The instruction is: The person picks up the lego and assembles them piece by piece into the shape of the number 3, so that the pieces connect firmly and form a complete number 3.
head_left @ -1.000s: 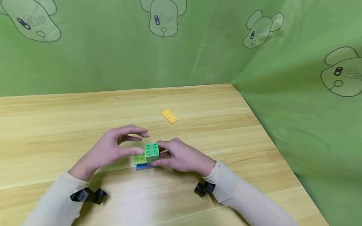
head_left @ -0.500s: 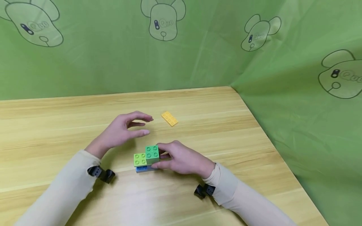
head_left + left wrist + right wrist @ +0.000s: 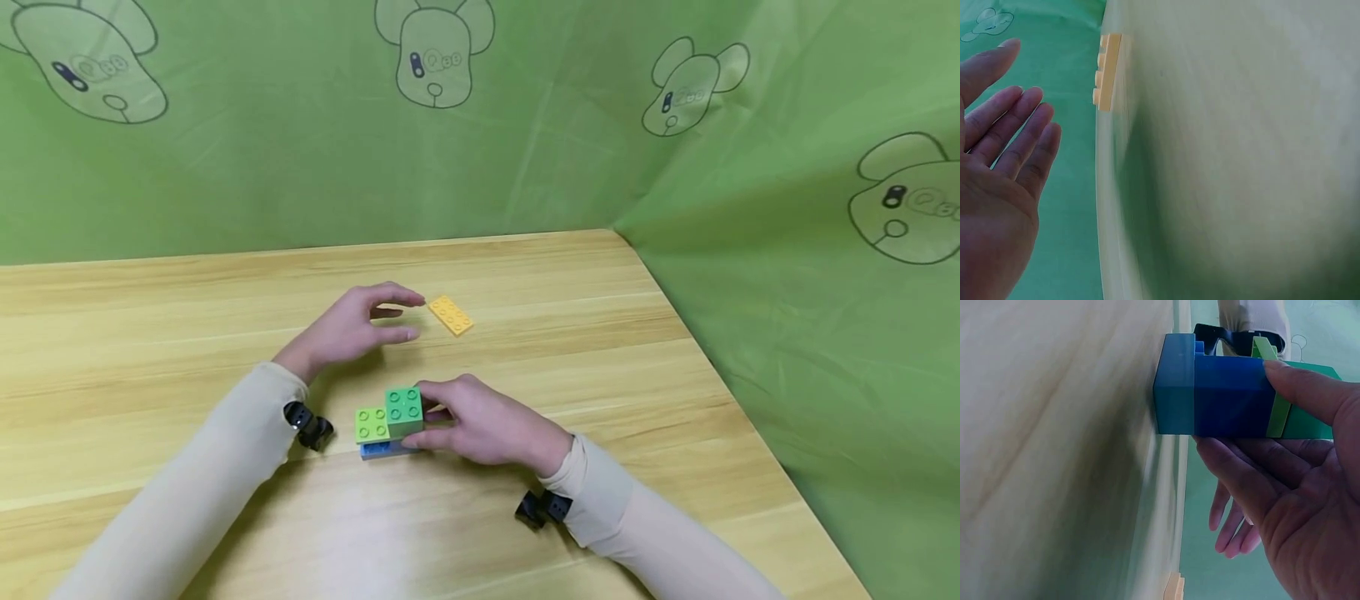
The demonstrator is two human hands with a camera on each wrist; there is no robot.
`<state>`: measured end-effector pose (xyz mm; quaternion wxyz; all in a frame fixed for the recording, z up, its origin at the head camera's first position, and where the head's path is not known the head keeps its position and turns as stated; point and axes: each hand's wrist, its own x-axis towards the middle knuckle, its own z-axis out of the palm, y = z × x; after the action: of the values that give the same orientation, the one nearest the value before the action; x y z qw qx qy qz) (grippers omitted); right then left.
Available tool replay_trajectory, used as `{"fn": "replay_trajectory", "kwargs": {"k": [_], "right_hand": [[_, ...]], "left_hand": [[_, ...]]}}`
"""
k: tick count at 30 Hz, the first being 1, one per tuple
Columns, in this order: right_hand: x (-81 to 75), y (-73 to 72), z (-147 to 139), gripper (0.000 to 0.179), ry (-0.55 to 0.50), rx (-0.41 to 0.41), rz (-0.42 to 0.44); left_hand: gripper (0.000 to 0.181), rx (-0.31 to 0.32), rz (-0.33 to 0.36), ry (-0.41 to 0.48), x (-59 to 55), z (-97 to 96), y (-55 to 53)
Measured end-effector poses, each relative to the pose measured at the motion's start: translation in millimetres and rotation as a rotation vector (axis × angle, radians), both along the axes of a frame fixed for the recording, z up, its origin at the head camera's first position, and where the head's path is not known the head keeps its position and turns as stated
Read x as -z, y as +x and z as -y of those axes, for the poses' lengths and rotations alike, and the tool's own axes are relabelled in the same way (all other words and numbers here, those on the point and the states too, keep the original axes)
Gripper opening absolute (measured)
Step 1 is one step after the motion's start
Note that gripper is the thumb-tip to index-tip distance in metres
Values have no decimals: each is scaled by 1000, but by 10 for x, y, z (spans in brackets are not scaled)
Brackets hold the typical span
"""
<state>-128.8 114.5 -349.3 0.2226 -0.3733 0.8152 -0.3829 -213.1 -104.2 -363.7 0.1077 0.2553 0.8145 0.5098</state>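
My right hand point(image 3: 491, 423) grips a small stack of toy building bricks from its right side. On top of the stack is a green brick point(image 3: 403, 412), beside the exposed studs of a lime-green plate point(image 3: 371, 424). Under these are a dark blue brick point(image 3: 1234, 397) and a lighter blue brick point(image 3: 1174, 387), the lowest one. In the right wrist view, the thumb presses the stack near the lime plate while the fingers lie on the opposite side. Farther back, my left hand point(image 3: 356, 323) holds nothing; its parted fingers reach toward a yellow-orange plate point(image 3: 451, 316) lying studs up on the table.
The wooden table point(image 3: 600, 367) ends at a green cloth backdrop point(image 3: 525, 150) behind and on the right. Black wrist cameras sit on the left sleeve point(image 3: 225, 450) and the right sleeve point(image 3: 645, 517).
My left hand has left the stack's side and moved away and to the right, up close to the yellow-orange plate. The right hand and stack have stayed in place.
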Motion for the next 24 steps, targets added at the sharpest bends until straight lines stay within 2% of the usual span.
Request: {"fn": "replay_trajectory", "kwargs": {"k": [8, 16, 20, 24], "right_hand": [[1, 7, 2, 16, -2, 1, -7], [-2, 7, 10, 16, 1, 6, 2], [-6, 3, 11, 16, 14, 10, 10], [-10, 1, 12, 16, 18, 6, 0]], "left_hand": [[48, -5, -35, -40, 24, -81, -142], [55, -13, -3, -86, 82, -104, -230], [59, -3, -16, -137, 99, -121, -258], [61, 13, -52, -225, 92, -185, -323]]}}
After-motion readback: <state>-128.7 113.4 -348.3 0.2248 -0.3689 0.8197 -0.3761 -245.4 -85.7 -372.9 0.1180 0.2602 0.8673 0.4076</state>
